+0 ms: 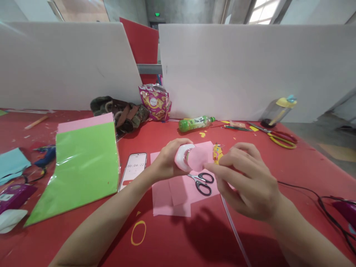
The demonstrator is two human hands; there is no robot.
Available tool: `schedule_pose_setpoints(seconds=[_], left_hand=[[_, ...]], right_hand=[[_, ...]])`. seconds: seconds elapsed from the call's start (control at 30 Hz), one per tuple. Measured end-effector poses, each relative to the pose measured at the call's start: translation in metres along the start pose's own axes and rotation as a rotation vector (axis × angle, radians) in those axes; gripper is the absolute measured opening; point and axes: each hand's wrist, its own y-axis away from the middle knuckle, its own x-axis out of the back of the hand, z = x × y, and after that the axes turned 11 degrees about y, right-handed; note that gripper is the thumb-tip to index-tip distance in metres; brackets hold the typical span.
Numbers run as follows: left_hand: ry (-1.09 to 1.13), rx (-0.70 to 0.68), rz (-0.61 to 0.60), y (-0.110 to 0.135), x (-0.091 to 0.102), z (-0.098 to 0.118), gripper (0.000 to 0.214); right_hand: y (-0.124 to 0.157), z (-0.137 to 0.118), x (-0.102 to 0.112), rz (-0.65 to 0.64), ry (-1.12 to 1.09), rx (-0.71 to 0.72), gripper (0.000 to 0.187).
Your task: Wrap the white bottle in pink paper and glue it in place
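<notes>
On the left, green sheet (86,167): lies beside the phone (135,167), not in the way.
Left hand (169,159): closed around a white object (182,155).
Pink disc (198,158): already cut round, at this object; whether attached, I cannot tell.
Scissors (197,181): below, covering pink sheets (171,204) partly.
Right hand (250,181): fingertip near disc's edge; its grip I cannot tell.

A red-covered table (164,241) filled the foreground, dark shadows falling across its near part. Behind it stood two white boards, one on the left (61,63) and one on the right (222,70), with a red panel (141,44) showing in the gap. Beyond rose a grey wall (183,11) with a glowing green sign (157,14). Daylight brightened a slanted window (263,11) at upper right; grey floor (311,131) showed past the table's right edge.
</notes>
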Motion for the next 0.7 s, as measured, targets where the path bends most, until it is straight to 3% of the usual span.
schedule_pose_setpoints(seconds=[0.7], left_hand=[[-0.032, -0.045, -0.017, -0.0009, -0.0027, 0.0024, 0.05]], right_hand=[[-0.0017, -0.0071, -0.0083, -0.042, 0.012, 0.007, 0.022]])
